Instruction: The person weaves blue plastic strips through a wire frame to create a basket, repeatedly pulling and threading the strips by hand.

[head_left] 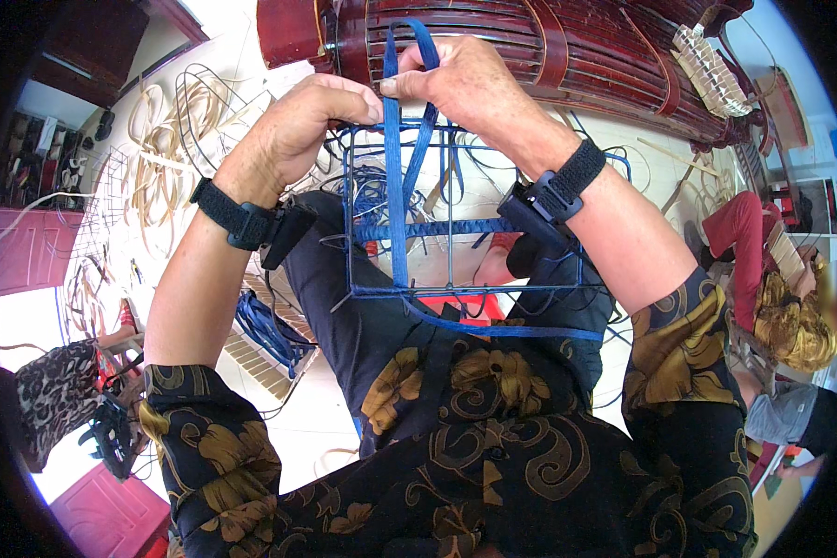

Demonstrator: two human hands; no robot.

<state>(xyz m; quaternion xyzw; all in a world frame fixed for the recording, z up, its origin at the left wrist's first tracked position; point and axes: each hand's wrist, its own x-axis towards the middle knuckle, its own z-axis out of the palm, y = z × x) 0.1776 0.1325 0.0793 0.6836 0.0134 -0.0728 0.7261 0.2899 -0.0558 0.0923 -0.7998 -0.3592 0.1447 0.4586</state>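
A blue wire frame (pixel 493 291), roughly rectangular, rests over my lap. A flat blue strap (pixel 399 200) runs up from its near edge and loops above my hands. My right hand (pixel 465 88) pinches this strap between thumb and fingers near the frame's far edge. Just left of the strap, my left hand (pixel 298 126) is closed, thumb against curled fingers; whatever lies in its grip is hidden. Another blue strap (pixel 530 331) trails from the near edge toward the right. A blue-wrapped bar (pixel 437 229) crosses the middle of the frame.
Beyond my hands stands a dark red slatted wooden bench (pixel 474 56). Pale coiled strips (pixel 172 130) lie on the floor at left, and a bundle of blue straps (pixel 272 330) sits beside my left leg. At right, a person in red trousers (pixel 739 242) sits nearby.
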